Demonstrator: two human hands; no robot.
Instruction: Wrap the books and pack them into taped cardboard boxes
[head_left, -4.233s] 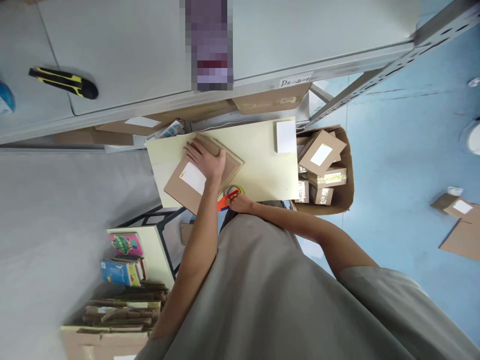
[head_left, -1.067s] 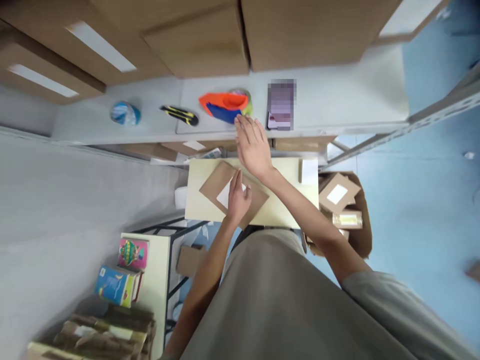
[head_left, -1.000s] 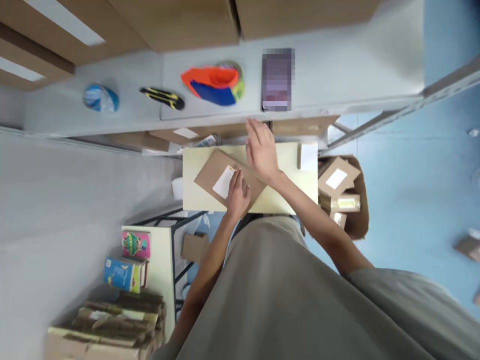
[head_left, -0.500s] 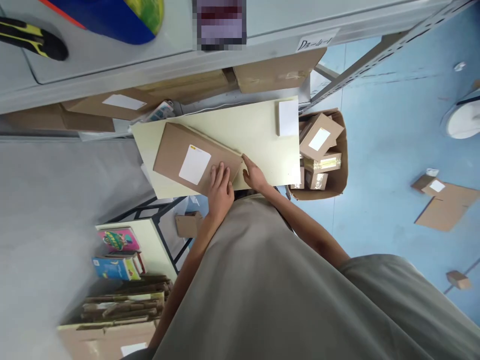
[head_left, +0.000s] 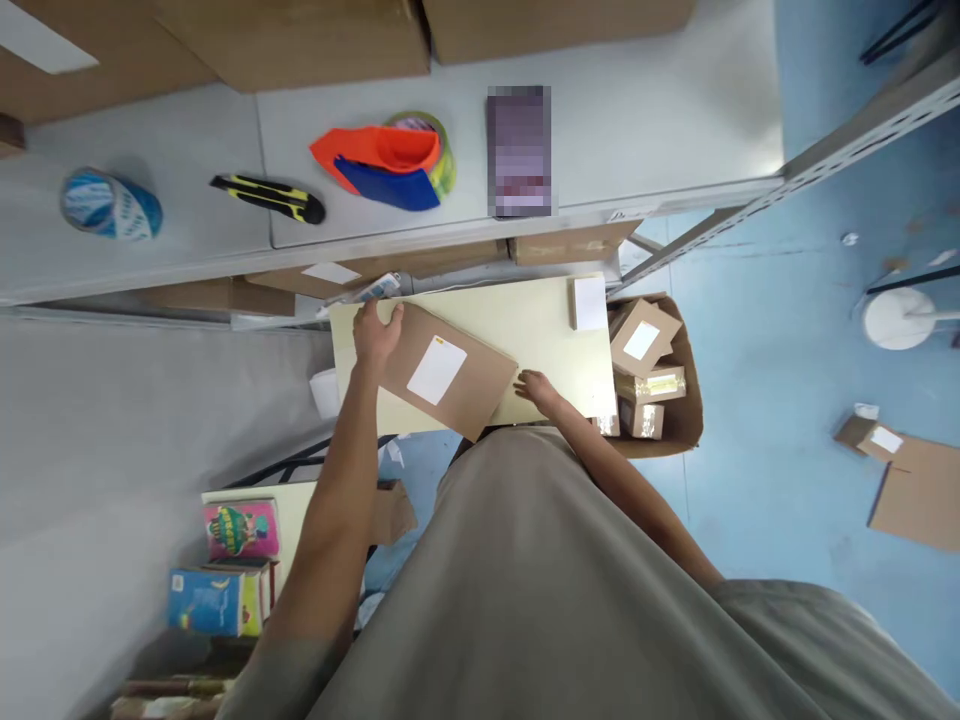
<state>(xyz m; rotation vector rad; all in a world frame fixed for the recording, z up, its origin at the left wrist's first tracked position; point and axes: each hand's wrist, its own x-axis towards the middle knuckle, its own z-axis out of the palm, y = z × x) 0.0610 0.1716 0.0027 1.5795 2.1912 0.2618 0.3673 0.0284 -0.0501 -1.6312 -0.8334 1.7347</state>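
Observation:
A flat brown cardboard box (head_left: 469,385) with a white label lies slantwise on the pale tabletop (head_left: 525,310), its near corner reaching past the front edge. My left hand (head_left: 377,338) grips the box's far left end, thumb on the top and the other fingers along the end. Just beyond the right end is my right hand (head_left: 537,390), fingers stretched out and holding nothing. A small white box (head_left: 589,304) stands at the table's right end.
On the shelf (head_left: 600,130) behind lie a utility knife (head_left: 270,197), blue tape (head_left: 112,205) and an orange and blue tape dispenser (head_left: 386,165). A large carton (head_left: 694,420) of small parcels stands right of the table. Books (head_left: 214,600) are at lower left.
My left hand has gone from the box's near side to its far left end. My right hand has drawn slightly away from the right corner. The view has tilted up, showing more shelf.

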